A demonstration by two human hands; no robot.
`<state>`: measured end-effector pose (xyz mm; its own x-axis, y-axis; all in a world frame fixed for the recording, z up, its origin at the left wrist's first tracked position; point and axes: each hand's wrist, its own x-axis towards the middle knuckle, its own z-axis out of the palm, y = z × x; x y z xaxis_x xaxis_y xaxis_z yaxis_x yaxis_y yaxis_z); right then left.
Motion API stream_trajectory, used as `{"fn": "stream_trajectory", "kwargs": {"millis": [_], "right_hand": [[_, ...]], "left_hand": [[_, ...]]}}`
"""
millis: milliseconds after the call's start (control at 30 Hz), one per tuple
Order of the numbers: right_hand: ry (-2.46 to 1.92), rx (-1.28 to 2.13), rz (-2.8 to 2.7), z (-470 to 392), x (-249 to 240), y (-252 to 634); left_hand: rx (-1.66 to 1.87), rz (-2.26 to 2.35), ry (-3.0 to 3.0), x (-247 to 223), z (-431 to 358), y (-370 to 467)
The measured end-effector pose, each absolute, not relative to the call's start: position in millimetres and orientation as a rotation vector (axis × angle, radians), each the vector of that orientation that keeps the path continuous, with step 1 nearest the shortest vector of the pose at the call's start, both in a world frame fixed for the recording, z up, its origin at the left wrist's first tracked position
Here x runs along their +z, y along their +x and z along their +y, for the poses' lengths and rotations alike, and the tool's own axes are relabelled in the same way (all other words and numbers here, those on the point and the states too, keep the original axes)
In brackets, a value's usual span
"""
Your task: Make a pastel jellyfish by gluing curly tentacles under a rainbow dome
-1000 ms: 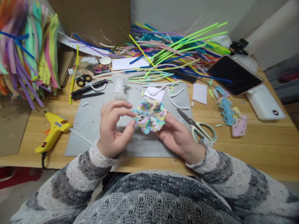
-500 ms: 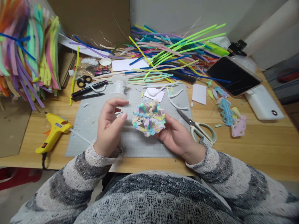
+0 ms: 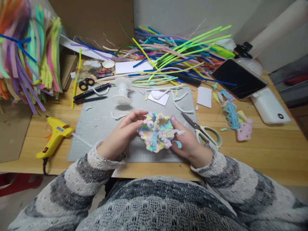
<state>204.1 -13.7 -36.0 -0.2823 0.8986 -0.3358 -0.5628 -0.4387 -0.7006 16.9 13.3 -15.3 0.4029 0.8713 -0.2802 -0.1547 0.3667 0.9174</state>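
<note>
A round, ruffled pastel craft piece (image 3: pixel 156 133) is held above the grey cutting mat (image 3: pixel 96 141), between both hands. My left hand (image 3: pixel 121 134) grips its left edge between thumb and fingers. On the right side, my right hand (image 3: pixel 186 139) holds it with the thumb on top; the other fingers are mostly hidden behind it. White and light blue strips stick out over my right palm. A white spool (image 3: pixel 122 91) stands on the mat beyond my left hand, and grey-handled scissors (image 3: pixel 204 131) lie beside my right hand.
A yellow glue gun (image 3: pixel 56 134) lies at the left, near bundled fuzzy stems (image 3: pixel 31 54). Loose coloured stems (image 3: pixel 173 54) are heaped at the back. A dark-screened device (image 3: pixel 239 78), a white case (image 3: pixel 270 106) and blue and pink pieces (image 3: pixel 232 115) are at the right.
My left hand has moved right and taken hold of the craft piece. The piece has turned and shifted slightly nearer, and strips now show at its right side.
</note>
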Motion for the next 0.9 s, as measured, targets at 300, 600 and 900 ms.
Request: {"fn": "stream_trajectory", "kwargs": {"millis": [300, 600, 900], "right_hand": [[-0.961, 1.891, -0.553, -12.9, -32.2, 206.4], [-0.892, 1.87, -0.426, -9.6, -32.7, 208.0], [-0.864, 1.742, -0.49, -9.9, -33.2, 212.9]], "left_hand": [[0.686, 0.832, 1.039, -20.9, 11.6, 13.4], [0.735, 0.841, 0.822, -15.9, 13.8, 16.1], [0.806, 0.875, 0.651, -13.0, 16.5, 18.7]]}}
